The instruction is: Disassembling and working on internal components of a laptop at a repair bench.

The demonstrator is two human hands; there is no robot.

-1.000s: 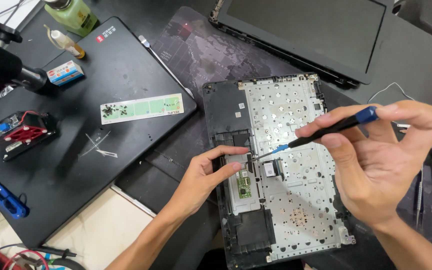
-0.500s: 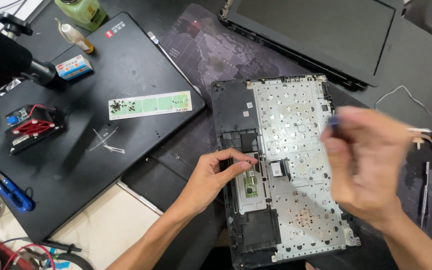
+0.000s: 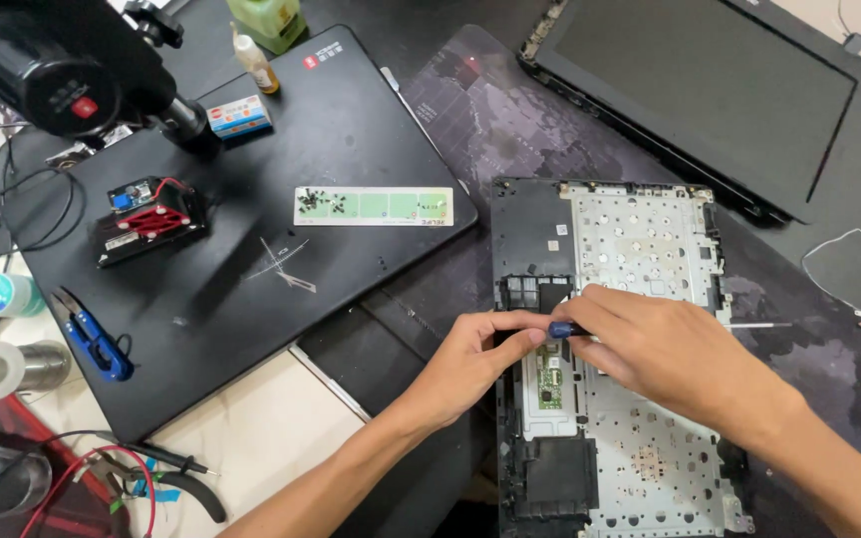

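An opened laptop base, black-framed with a perforated metal plate, lies in front of me. My left hand rests on its left side, fingertips pinched beside the touchpad board. My right hand lies across the plate and holds a blue-tipped black screwdriver, whose blue end meets my left fingertips. The tool's shaft is hidden under my right hand.
A detached laptop screen lies at the top right. A closed black laptop lid at the left carries a green strip with screws and a small red-and-black module. Blue snips, solder spools and loose cables sit around.
My right hand has turned the screwdriver over and come down leftward onto the laptop base, meeting my left fingertips. The view has shifted slightly.
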